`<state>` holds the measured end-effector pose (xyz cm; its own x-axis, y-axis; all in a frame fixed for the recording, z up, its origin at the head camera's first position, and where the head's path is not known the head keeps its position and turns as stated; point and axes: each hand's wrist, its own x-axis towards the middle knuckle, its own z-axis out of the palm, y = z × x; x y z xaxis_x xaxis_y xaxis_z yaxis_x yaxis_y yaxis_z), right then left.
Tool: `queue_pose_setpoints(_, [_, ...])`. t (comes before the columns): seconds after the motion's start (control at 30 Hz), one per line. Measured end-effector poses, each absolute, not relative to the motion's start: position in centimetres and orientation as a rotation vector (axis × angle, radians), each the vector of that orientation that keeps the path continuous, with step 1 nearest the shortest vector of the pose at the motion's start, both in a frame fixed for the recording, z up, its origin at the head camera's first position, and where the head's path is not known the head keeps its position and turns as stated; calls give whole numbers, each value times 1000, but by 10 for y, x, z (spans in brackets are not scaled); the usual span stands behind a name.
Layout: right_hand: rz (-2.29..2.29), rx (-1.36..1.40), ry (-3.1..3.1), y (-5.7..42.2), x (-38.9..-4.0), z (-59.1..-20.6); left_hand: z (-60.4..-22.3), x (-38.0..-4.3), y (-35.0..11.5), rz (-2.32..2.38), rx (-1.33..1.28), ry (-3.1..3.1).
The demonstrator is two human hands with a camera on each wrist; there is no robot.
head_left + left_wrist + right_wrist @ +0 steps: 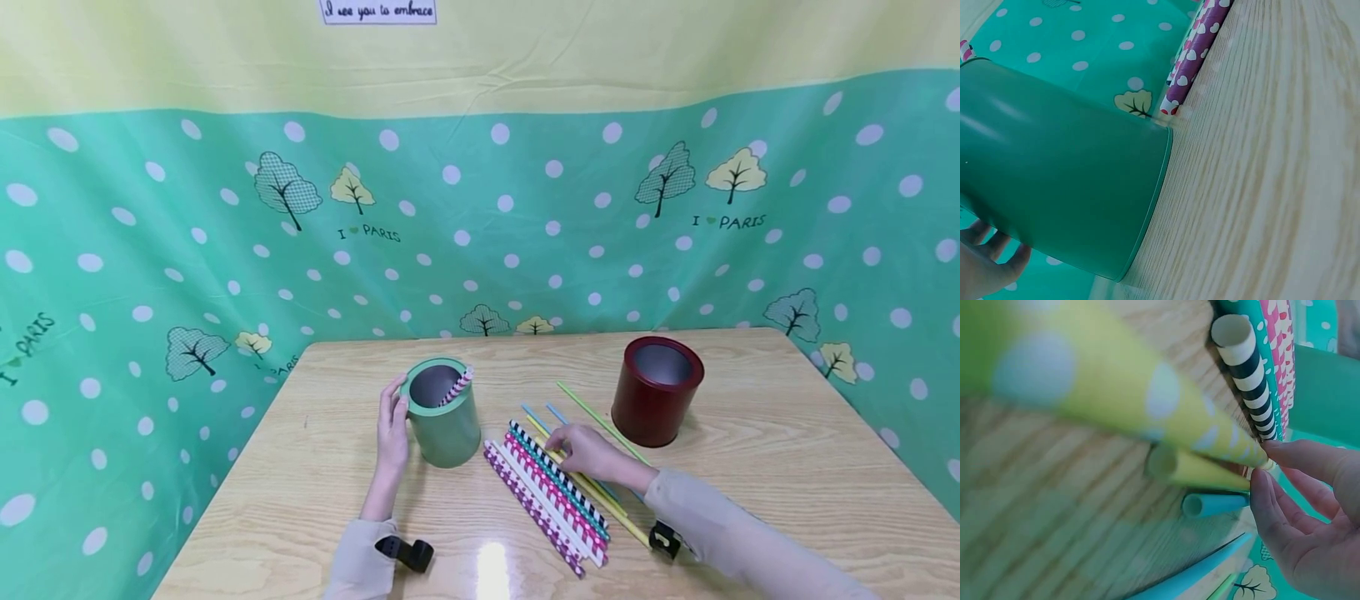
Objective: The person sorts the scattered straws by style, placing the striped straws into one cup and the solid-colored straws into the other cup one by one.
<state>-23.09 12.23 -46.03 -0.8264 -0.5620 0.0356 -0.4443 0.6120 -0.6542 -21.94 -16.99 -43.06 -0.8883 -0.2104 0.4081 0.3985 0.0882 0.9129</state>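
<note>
The green can (448, 437) stands upright on the table, a striped straw (459, 386) leaning inside it against the rim. My left hand (392, 425) rests on the can's left side, fingertips touching near the rim; bent fingers (1007, 253) show against its wall in the left wrist view. On the right, my right hand (585, 454) pinches a yellow straw with white dots (1122, 381) between thumb and finger. Beside it lie a plain yellow straw (1210, 474), a blue one (1216, 504) and a black-and-white striped one (1250, 384).
Left of the right hand lies a slanted row of patterned straws, with a purple heart-patterned straw (528, 504) outermost. A thin green straw (588, 410) lies farther back. The dark red can (651, 408) stands at back right. A dotted green curtain (517, 275) hangs behind the table.
</note>
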Motion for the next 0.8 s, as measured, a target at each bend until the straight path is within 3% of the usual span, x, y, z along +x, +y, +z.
queue_pose_setpoints(0.43, [-930, -756, 2703, 119, -234, -462, -452, -232, -177, -1853, -196, -1909])
queue_pose_setpoints(0.8, [-948, -693, 2676, 117, -233, -462, -438, -224, -174, -1868, -169, -1946])
